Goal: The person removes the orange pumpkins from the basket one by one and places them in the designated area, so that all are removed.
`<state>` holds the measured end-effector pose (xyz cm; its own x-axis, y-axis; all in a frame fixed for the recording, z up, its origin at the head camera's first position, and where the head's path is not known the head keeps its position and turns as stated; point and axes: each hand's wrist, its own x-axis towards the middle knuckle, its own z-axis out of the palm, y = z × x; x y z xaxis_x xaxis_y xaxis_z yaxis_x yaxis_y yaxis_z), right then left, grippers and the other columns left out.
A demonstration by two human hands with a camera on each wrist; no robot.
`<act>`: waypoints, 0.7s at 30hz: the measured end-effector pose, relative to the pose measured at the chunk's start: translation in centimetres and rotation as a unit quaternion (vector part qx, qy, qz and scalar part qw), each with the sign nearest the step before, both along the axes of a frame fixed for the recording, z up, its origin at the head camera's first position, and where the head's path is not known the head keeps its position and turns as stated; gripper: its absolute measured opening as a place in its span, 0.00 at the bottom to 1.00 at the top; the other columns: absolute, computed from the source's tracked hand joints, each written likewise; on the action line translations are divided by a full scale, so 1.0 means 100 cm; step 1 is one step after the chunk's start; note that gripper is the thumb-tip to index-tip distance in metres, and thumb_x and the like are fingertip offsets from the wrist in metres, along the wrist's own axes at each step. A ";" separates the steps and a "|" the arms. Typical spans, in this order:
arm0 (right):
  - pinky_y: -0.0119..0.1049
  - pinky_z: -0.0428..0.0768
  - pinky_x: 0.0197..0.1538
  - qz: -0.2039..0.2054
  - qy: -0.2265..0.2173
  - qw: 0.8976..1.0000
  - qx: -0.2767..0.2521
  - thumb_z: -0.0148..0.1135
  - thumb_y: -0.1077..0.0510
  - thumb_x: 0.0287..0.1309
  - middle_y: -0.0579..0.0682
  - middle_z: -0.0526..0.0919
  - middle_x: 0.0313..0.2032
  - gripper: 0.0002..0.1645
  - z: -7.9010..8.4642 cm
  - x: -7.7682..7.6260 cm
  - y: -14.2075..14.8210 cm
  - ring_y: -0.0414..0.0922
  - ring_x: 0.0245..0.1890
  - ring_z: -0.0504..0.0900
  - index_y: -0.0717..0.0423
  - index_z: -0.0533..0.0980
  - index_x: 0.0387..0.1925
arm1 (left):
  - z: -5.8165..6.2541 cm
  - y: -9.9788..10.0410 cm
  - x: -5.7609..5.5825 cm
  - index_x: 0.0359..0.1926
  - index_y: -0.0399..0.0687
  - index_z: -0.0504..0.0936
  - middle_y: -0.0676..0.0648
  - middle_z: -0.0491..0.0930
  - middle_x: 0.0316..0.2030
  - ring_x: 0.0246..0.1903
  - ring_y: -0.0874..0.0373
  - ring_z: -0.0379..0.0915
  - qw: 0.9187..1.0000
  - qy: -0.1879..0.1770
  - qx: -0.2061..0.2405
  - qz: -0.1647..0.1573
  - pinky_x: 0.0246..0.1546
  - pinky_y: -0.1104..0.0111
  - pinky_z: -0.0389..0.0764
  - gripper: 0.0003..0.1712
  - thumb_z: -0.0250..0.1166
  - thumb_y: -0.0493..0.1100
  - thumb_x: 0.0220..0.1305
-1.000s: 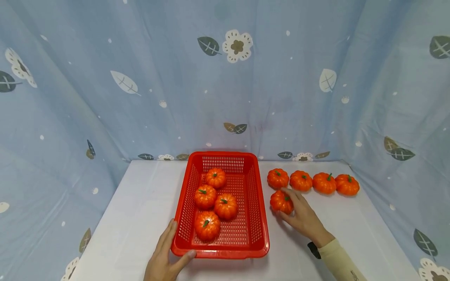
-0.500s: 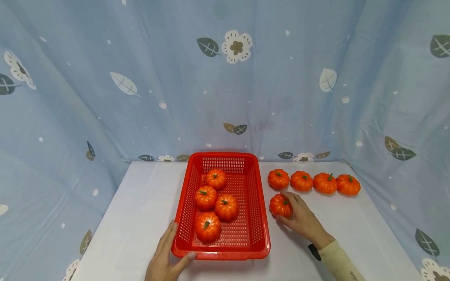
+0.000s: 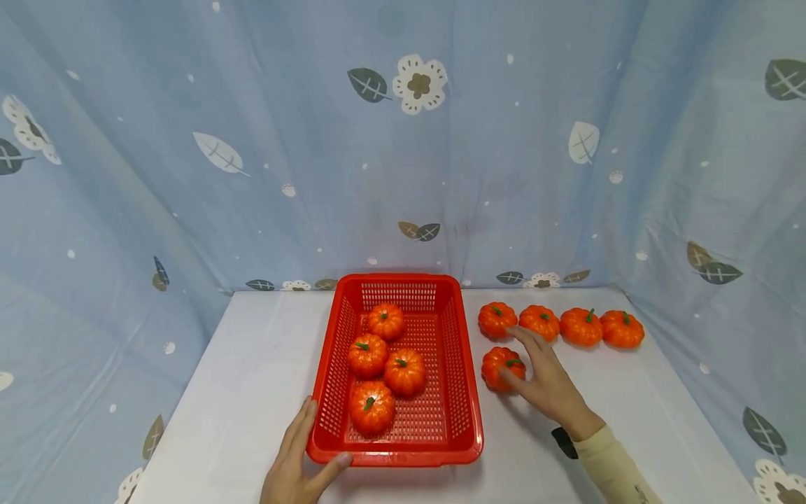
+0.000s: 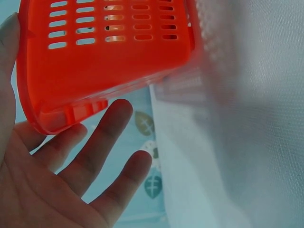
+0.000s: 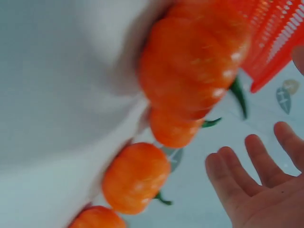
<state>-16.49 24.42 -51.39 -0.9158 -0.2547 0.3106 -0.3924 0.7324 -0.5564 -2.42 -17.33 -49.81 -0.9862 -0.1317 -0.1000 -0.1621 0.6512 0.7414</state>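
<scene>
At the front left corner of the red plastic basket (image 3: 398, 458) is my left hand (image 3: 291, 458), thumb by the front rim and fingers along the left side. The left wrist view shows these fingers (image 4: 97, 149) spread and fairly straight against the basket's outside. My right hand (image 3: 549, 381) hovers, fingers apart, over the right side of a small orange toy pumpkin (image 3: 502, 369) on the table. Seen from the right wrist, the palm (image 5: 273, 204) holds nothing, and that pumpkin (image 5: 192, 61) sits apart from the fingertips. Several similar pumpkins (image 3: 405, 372) lie inside the basket.
Behind the right hand, a row of several more pumpkins (image 3: 582, 327) runs along the back right of the white table (image 3: 252, 364). A blue curtain (image 3: 302, 140) printed with leaves and flowers hangs round the back and sides.
The right hand held the pumpkin and drew it slightly toward the front; now its fingers have let go and lifted away. The left hand stays at the basket corner.
</scene>
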 end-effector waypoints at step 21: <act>0.49 0.73 0.67 0.194 0.003 0.981 -0.021 0.72 0.49 0.62 0.38 0.62 0.72 0.42 0.038 0.006 -0.096 0.41 0.70 0.64 0.40 0.63 0.73 | -0.002 0.000 0.002 0.81 0.53 0.53 0.44 0.53 0.78 0.74 0.39 0.55 0.999 0.033 -0.017 0.001 0.67 0.41 0.66 0.62 0.70 0.73 0.54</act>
<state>-15.92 14.80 -47.58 -0.7500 -0.5710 0.3339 -0.6412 0.5037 -0.5790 -2.21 -17.30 -50.01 -0.9904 -0.1351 -0.0299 -0.1142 0.6764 0.7276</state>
